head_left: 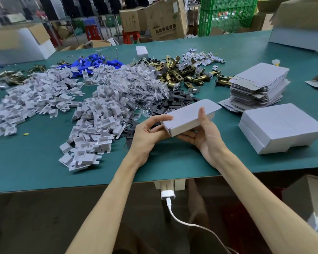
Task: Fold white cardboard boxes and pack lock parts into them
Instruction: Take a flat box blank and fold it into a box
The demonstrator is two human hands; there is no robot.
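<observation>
The left hand [149, 132] pinches the near end of a white box [189, 114] and the right hand [205, 132] grips its side, thumb on top, holding it just above the worktop [44, 162]. The box looks folded into shape, its near end not yet closed. I cannot tell whether it holds anything. Finished boxes [281, 127] lie at 3 o'clock. A stack of flat blanks [259, 85] at 2 o'clock and heaps of lock parts [174, 75] from 9 to 12 o'clock suggest most of the work remains.
</observation>
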